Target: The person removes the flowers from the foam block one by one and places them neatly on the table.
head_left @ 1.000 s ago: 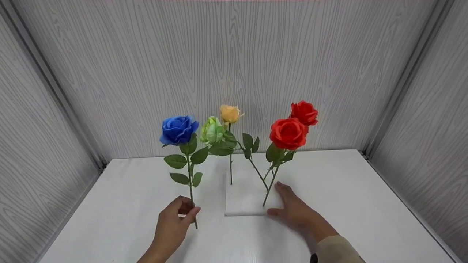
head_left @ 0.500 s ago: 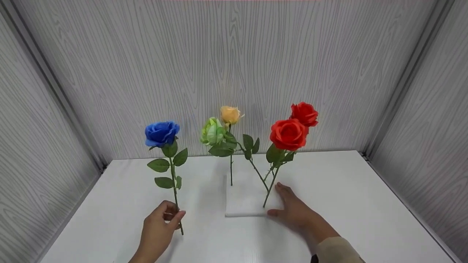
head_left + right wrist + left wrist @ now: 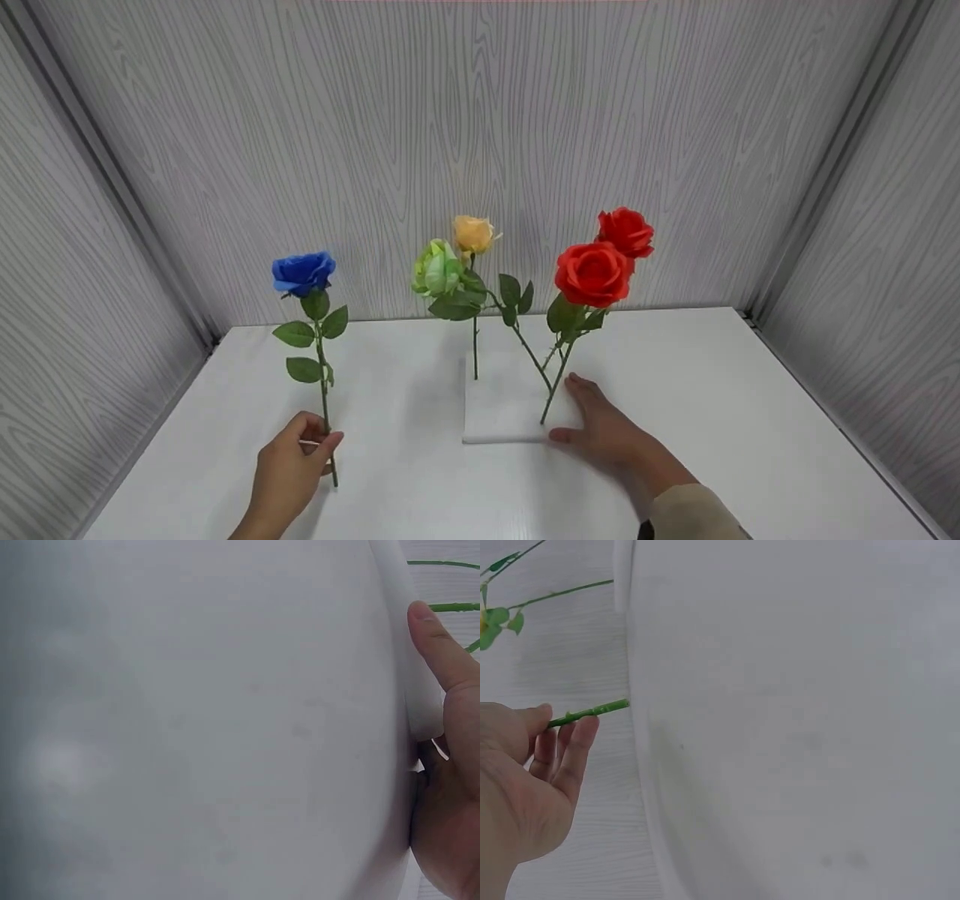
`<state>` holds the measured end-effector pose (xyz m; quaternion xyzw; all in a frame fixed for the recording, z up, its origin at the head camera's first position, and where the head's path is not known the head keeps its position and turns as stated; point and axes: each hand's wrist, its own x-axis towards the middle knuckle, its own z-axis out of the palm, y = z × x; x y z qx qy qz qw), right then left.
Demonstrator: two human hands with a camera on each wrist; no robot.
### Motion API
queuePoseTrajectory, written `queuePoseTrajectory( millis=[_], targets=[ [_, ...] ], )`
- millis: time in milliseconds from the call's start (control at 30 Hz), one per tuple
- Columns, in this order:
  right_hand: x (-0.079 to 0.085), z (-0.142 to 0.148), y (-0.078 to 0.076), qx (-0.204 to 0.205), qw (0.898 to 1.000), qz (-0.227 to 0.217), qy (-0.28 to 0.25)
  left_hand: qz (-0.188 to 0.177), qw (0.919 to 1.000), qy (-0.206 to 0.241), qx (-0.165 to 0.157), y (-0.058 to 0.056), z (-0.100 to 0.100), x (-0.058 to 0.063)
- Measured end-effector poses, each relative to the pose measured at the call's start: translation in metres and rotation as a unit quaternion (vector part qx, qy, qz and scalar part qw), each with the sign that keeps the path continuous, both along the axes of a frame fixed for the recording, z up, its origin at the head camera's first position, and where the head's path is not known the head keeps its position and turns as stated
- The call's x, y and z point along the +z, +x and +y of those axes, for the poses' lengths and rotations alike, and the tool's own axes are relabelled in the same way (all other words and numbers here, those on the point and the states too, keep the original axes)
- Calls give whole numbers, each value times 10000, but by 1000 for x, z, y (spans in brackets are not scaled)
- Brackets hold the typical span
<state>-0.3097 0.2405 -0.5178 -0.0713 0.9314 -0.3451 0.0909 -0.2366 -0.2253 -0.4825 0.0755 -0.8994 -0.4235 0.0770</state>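
My left hand [image 3: 285, 469] pinches the lower stem of a blue artificial rose [image 3: 303, 273], held nearly upright at the left, flower on top. In the left wrist view the stem's cut end [image 3: 615, 705] pokes out past the fingertips. A square white foam board [image 3: 501, 420] lies mid-table. Standing in it are a yellow rose [image 3: 473, 235], a leaning green flower [image 3: 436, 268], a red rose [image 3: 592, 274] and a second red rose [image 3: 626, 231] behind. My right hand [image 3: 607, 431] rests at the board's right side, fingers spread and thumb at the front edge.
The white tabletop [image 3: 720, 390] ends at a grey wood-patterned back wall [image 3: 480, 112]. Side panels, the left panel [image 3: 82, 300] and the right panel [image 3: 877, 285], enclose it. In the wrist views a large pale surface fills most of the picture.
My left hand has moved left with the blue rose, away from the foam board. My right hand and the standing flowers have stayed in place.
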Motion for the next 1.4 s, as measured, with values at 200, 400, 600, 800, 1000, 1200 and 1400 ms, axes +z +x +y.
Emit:
queuePoseTrajectory(
  millis=[200, 400, 600, 800, 1000, 1200, 1400],
  targets=[
    [1, 0, 0, -21, 10000, -81, -21, -66, 9999, -13, 88, 0, -11, -3],
    [-2, 4, -3, 121, 9999, 67, 1, -267, 9995, -14, 146, -4, -21, -4],
    [-4, 7, -7, 138, 9998, 117, 51, -477, 9985, -175, 187, -11, -32, -6],
    [-2, 6, -6, 62, 9998, 102, 175, -699, 9966, -367, 215, -19, -41, -9],
    [-2, 3, -4, 48, 9998, 41, 212, -681, 9955, -648, 112, -23, -48, -13],
    [-3, 1, -5, 53, 9998, 41, 174, -822, 9950, -574, 26, -25, -53, -13],
    [-4, 1, -6, 49, 9998, 61, 180, -1004, 9927, -666, -32, -25, -56, -14]
  ],
)
